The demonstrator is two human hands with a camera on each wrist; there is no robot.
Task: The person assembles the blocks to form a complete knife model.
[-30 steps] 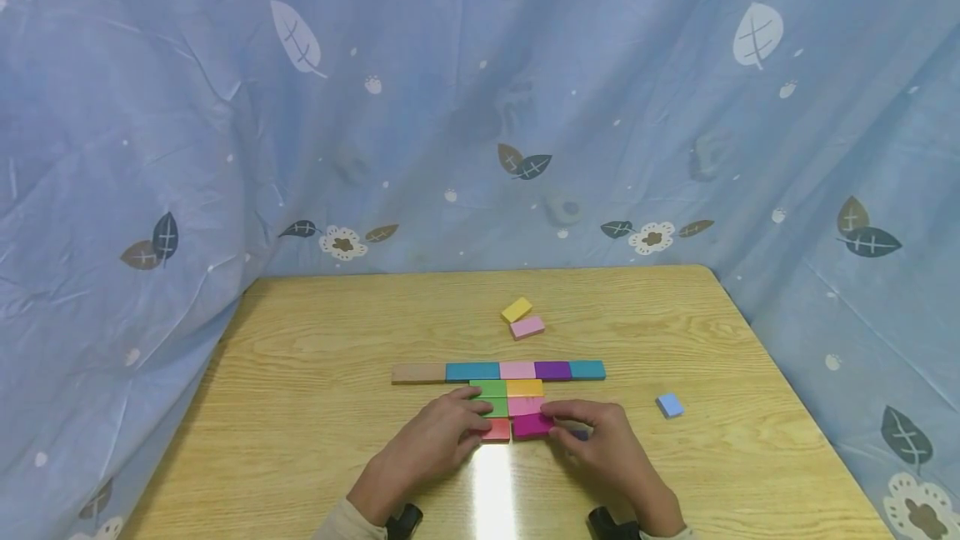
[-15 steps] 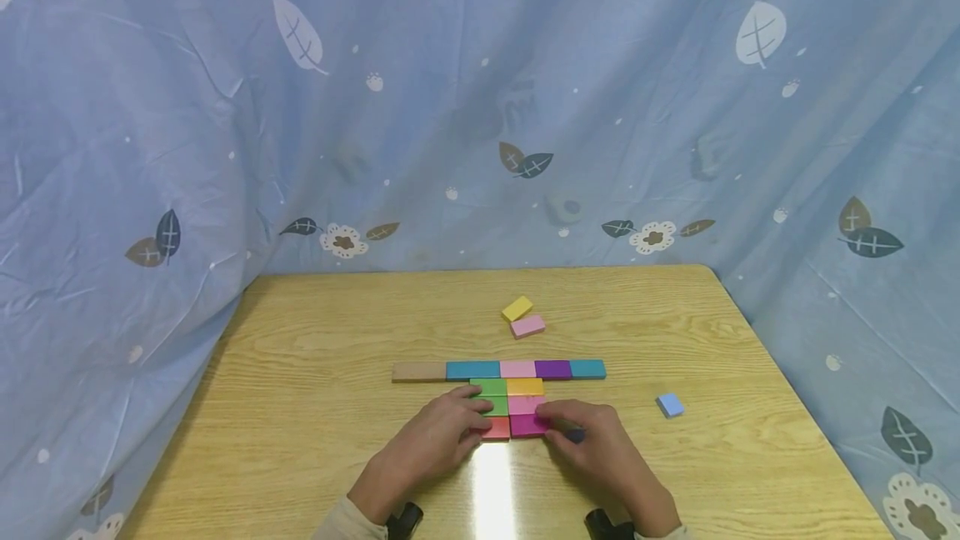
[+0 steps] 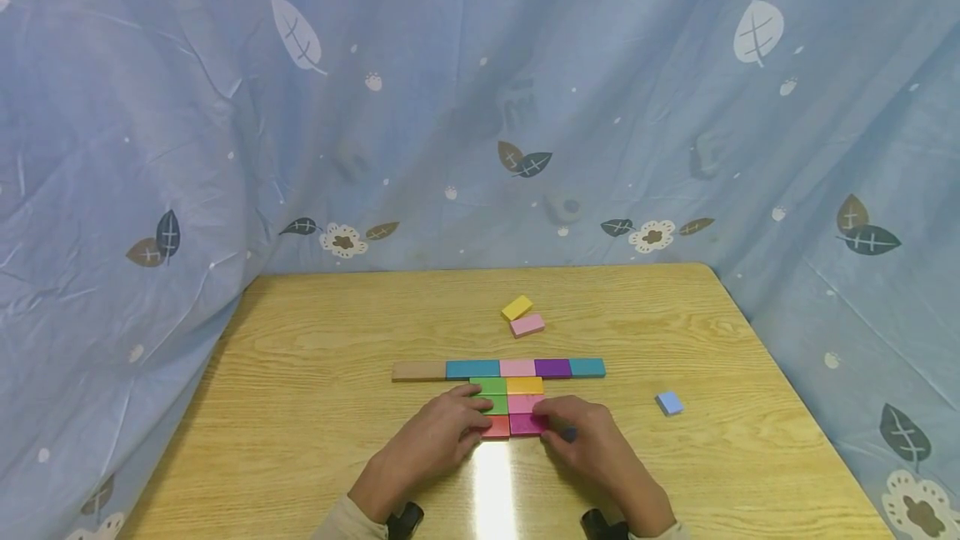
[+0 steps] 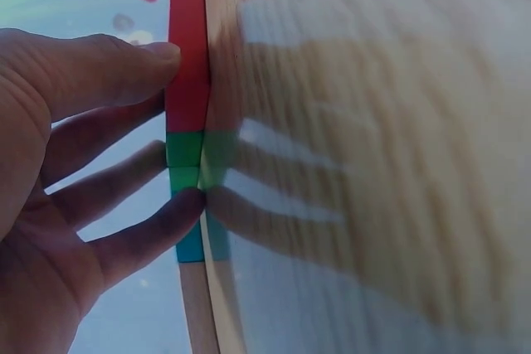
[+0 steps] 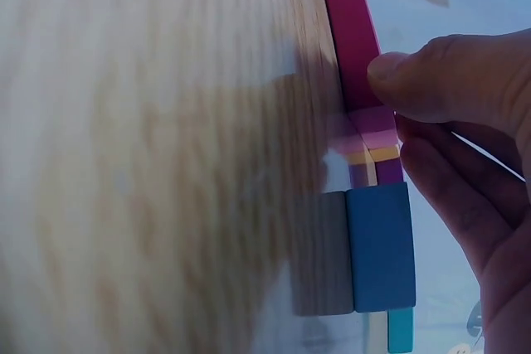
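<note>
In the head view my left hand [image 3: 437, 432] rests its fingertips along the left side of two green blocks [image 3: 491, 385] and a red block [image 3: 498, 428]. The left wrist view shows its thumb on the red block, the other fingers spread. My right hand [image 3: 591, 440] pinches a magenta block [image 3: 523, 425] at its right end, its thumb on the near edge in the right wrist view. This block lies flat against the red one. Pink [image 3: 523, 404] and orange [image 3: 524, 386] blocks lie behind it. A blue block [image 5: 382, 246], mostly hidden in the head view, sits under the right hand.
Behind the rows runs a line of blocks: tan [image 3: 418, 371], blue [image 3: 472, 369], pink [image 3: 517, 368], purple [image 3: 552, 368] and teal [image 3: 587, 368]. Farther back lie loose yellow [image 3: 517, 308] and pink [image 3: 527, 326] blocks. A light-blue block [image 3: 669, 403] lies at right. A curtain [image 3: 480, 107] hangs behind.
The magenta block has straightened and slid slightly left and back, meeting the red and pink blocks. My right hand moved left with it. The left hand has stayed in place.
</note>
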